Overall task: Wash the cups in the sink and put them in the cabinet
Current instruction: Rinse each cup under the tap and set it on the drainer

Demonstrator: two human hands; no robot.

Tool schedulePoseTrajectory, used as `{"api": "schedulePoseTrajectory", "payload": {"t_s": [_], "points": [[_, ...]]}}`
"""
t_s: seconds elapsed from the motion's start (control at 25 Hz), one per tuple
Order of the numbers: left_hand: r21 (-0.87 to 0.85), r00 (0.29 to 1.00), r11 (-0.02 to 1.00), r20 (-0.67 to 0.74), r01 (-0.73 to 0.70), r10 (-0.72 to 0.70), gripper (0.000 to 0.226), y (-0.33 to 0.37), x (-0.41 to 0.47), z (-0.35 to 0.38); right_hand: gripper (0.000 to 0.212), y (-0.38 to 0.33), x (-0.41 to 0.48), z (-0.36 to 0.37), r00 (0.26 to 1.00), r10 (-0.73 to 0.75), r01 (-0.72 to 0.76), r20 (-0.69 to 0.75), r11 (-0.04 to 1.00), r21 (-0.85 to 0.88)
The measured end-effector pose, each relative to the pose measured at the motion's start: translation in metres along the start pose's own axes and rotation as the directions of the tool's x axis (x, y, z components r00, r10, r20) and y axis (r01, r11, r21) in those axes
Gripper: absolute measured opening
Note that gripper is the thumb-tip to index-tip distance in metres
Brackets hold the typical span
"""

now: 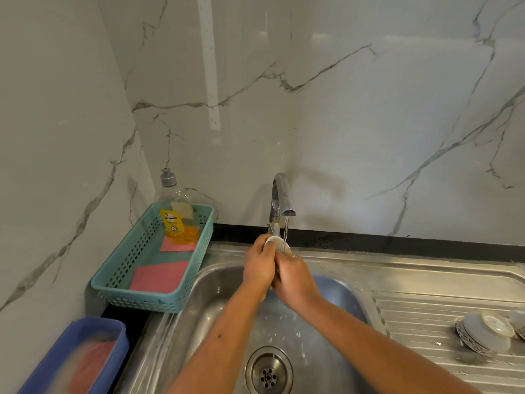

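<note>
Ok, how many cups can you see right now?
3: one cup held under the tap, one upside-down cup on the drainboard, another cup beside it, cut off by the right edge. Others may be hidden.

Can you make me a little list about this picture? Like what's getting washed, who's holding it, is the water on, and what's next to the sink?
being washed: white cup, held under the tap
hands: left hand and right hand both grip the white cup
water: running from the tap into the sink
drying: another cup rests base up on the drainboard
left of sink: teal basket holding a soap bottle and pink cloths
</note>
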State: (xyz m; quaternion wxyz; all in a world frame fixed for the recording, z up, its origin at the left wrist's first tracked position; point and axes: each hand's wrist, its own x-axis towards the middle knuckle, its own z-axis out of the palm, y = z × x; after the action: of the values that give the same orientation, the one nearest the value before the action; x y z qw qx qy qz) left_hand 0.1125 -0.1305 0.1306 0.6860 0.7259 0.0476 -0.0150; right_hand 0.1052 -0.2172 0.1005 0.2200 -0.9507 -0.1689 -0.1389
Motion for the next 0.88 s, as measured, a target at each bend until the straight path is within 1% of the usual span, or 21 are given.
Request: {"api": "schedulePoseTrajectory", "payload": {"t_s": [0.04, 0.08, 0.12, 0.16, 0.2, 0.24, 0.28, 0.32, 0.36, 0.44, 0.52, 0.56, 0.6, 0.68, 0.72, 0.8, 0.84, 0.88], "points": [[0.044, 1.0, 0.999, 0.031, 0.002, -0.003, 0.027, 0.003, 0.004, -0.007, 0.02, 0.005, -0.001, -0.001, 0.993, -0.115, 0.115, 0.004, 0.993, -0.022], [0.096, 0.995, 0.995, 0.094, 0.023, -0.032, 0.028, 0.005, 0.008, -0.016, 0.021, 0.014, -0.002, -0.005, 0.963, -0.266, 0.269, 0.042, 0.959, -0.089], [0.153, 0.98, 0.986, 0.178, 0.063, -0.09, 0.029, 0.007, 0.011, -0.023, 0.025, 0.025, -0.001, -0.011, 0.904, -0.408, 0.425, 0.128, 0.888, -0.176], [0.217, 0.952, 0.971, 0.262, 0.103, -0.16, 0.029, 0.009, 0.012, -0.028, 0.03, 0.033, 0.003, -0.019, 0.84, -0.495, 0.539, 0.221, 0.804, -0.249], [0.272, 0.926, 0.954, 0.313, 0.128, -0.214, 0.03, 0.01, 0.011, -0.03, 0.034, 0.04, 0.006, -0.023, 0.801, -0.529, 0.597, 0.281, 0.748, -0.291], [0.288, 0.918, 0.947, 0.318, 0.142, -0.234, 0.03, 0.008, 0.012, -0.029, 0.034, 0.041, 0.008, -0.023, 0.796, -0.521, 0.602, 0.309, 0.736, -0.31], [0.269, 0.925, 0.951, 0.3, 0.151, -0.232, 0.028, 0.003, 0.013, -0.028, 0.033, 0.037, 0.009, -0.022, 0.822, -0.479, 0.563, 0.309, 0.767, -0.308], [0.221, 0.933, 0.961, 0.281, 0.165, -0.225, 0.026, -0.001, 0.013, -0.027, 0.034, 0.03, 0.009, -0.019, 0.859, -0.41, 0.494, 0.305, 0.819, -0.291], [0.149, 0.937, 0.97, 0.267, 0.191, -0.226, 0.024, -0.008, 0.012, -0.026, 0.034, 0.024, 0.008, -0.014, 0.898, -0.332, 0.41, 0.289, 0.868, -0.279], [-0.033, 0.938, 0.959, 0.222, 0.281, -0.267, 0.023, -0.018, 0.011, -0.027, 0.029, 0.018, 0.007, -0.006, 0.942, -0.177, 0.261, 0.284, 0.919, -0.294], [-0.194, 0.93, 0.911, 0.12, 0.364, -0.346, 0.021, -0.027, 0.009, -0.031, 0.028, 0.013, 0.002, -0.004, 0.954, -0.098, 0.171, 0.282, 0.953, -0.251], [-0.255, 0.918, 0.882, 0.072, 0.396, -0.391, 0.022, -0.03, 0.009, -0.032, 0.029, 0.012, 0.0, -0.002, 0.953, -0.101, 0.174, 0.284, 0.955, -0.242], [-0.292, 0.904, 0.861, 0.03, 0.417, -0.428, 0.024, -0.034, 0.008, -0.034, 0.03, 0.013, -0.002, 0.001, 0.953, -0.105, 0.18, 0.286, 0.951, -0.251], [-0.324, 0.883, 0.841, -0.036, 0.433, -0.469, 0.027, -0.043, 0.007, -0.036, 0.029, 0.015, -0.005, 0.003, 0.964, -0.018, 0.095, 0.265, 0.955, -0.281], [-0.339, 0.876, 0.834, -0.052, 0.436, -0.479, 0.028, -0.047, 0.007, -0.037, 0.028, 0.016, -0.007, 0.003, 0.964, 0.02, 0.062, 0.264, 0.952, -0.299], [-0.383, 0.864, 0.806, -0.039, 0.451, -0.502, 0.027, -0.052, 0.006, -0.038, 0.028, 0.017, -0.01, 0.005, 0.964, -0.003, 0.087, 0.267, 0.949, -0.303], [-0.397, 0.859, 0.792, -0.02, 0.463, -0.512, 0.025, -0.053, 0.005, -0.038, 0.029, 0.016, -0.013, 0.006, 0.965, 0.003, 0.074, 0.262, 0.956, -0.285], [-0.4, 0.852, 0.781, 0.002, 0.48, -0.523, 0.024, -0.054, 0.004, -0.037, 0.029, 0.015, -0.014, 0.006, 0.962, 0.048, 0.018, 0.268, 0.97, -0.241]]}}
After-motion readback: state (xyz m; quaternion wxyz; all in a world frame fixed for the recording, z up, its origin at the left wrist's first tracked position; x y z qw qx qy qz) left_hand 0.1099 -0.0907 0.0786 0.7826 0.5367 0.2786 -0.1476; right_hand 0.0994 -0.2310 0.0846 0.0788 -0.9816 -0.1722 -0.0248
